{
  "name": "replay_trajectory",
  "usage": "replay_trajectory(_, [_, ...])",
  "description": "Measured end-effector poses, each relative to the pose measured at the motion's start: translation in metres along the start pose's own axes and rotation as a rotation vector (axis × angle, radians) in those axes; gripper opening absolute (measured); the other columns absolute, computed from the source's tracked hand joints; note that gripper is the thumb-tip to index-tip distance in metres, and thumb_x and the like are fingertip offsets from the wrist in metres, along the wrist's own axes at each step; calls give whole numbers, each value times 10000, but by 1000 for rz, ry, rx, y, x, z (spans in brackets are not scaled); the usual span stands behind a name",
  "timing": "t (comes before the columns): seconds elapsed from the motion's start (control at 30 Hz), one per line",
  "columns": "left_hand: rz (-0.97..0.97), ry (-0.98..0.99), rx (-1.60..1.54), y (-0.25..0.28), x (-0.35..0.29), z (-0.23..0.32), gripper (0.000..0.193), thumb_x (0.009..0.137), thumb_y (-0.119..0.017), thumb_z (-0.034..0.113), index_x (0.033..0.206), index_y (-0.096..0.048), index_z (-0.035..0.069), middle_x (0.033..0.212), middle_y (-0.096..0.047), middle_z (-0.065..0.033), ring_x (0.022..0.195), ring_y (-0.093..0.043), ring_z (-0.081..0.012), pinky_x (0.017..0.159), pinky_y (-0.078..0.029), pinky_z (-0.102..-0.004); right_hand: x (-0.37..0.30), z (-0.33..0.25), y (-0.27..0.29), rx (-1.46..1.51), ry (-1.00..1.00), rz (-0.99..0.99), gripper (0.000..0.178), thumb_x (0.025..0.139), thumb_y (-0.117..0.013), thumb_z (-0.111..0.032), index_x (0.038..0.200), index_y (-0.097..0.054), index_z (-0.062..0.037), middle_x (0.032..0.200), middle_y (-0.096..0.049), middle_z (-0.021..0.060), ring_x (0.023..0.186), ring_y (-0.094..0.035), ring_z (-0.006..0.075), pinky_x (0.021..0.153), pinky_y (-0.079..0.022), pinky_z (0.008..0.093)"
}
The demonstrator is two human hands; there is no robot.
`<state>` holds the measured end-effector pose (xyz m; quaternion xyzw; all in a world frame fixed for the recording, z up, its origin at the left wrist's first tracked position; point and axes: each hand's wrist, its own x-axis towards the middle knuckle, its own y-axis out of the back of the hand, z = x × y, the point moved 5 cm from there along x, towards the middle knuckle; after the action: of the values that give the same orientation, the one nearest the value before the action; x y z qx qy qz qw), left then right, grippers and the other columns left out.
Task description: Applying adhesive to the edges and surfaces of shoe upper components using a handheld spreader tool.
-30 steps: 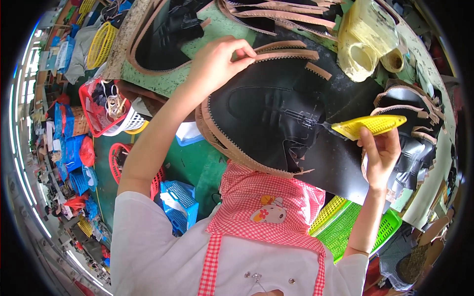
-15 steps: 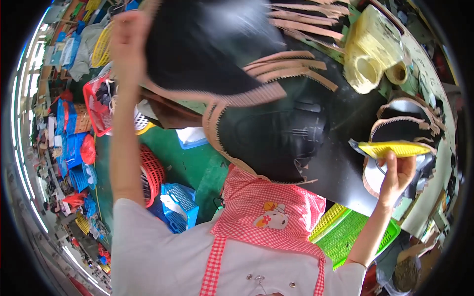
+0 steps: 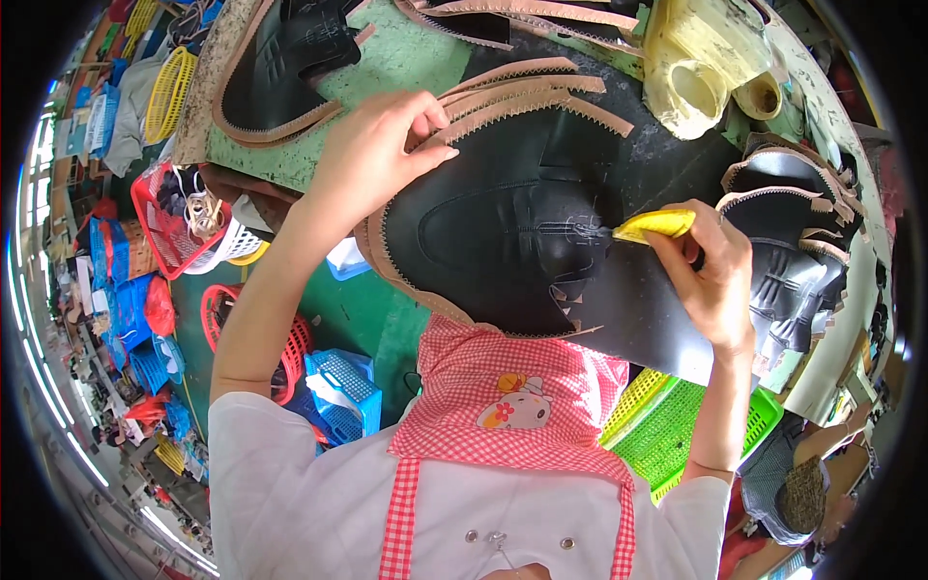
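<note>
A black leather shoe upper (image 3: 474, 227) with a toothed tan edge lies spread in front of me. At its far left edge my left hand (image 3: 391, 145) pinches the tan rim between thumb and fingers. My right hand (image 3: 710, 275) grips a small yellow-handled tool (image 3: 655, 225), which looks like thread snips. Its tip points left, at the laced-looking middle of the upper; whether it touches the leather I cannot tell. More tan-edged uppers lie stacked beneath this one, only their rims showing.
Another black upper (image 3: 280, 77) lies at the table's far left. A pile of uppers (image 3: 788, 251) sits to the right, near a yellowed plastic container (image 3: 710, 68). Beyond the table's left side stand red baskets (image 3: 256, 338) and a blue basket (image 3: 346, 391); a green basket (image 3: 667, 445) is below right.
My left hand has let go of an upper, now at the far left, and come down onto the one before me. The yellow tool has moved left from the right-hand pile to this upper.
</note>
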<state>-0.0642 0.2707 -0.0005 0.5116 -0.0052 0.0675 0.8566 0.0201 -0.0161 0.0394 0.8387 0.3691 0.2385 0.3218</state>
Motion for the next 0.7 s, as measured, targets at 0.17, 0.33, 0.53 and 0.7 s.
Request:
replay_trajectory(0.17, [-124,174,-84,-8,5,-11,267,794,-793,208,963,-635,74,798,-605,4,663,-534,-100,615,-460,-262,4,-10,-10,63,93,19,192,775,-743,8,947,-664,-27,790,-628,74,633,-588,183,558,-455,278])
replay_trajectory(0.33, [-259,243,-314,-21,8,-31,215,834,-763,158,972,-638,49,834,-660,-3,738,-633,-82,669,-495,-267,-10,9,8,-81,-84,55,204,770,-750,12,945,-648,-10,727,-561,66,585,-498,141,548,-392,251])
replay_trajectory(0.53, [453,13,-387,81,-15,-33,111,925,-666,92,1011,-598,77,876,-625,30,817,-582,-35,722,-459,-201,-41,25,27,225,-170,328,213,804,-759,17,1000,-680,-7,873,-689,18,642,-524,46,591,-412,196])
replay_trajectory(0.7, [648,-20,40,165,0,-106,238,922,-673,148,1144,-614,86,904,-661,-7,823,-582,-69,730,-452,-209,-29,8,13,184,-91,193,173,813,-743,27,970,-689,-21,865,-689,23,596,-500,38,518,-380,197])
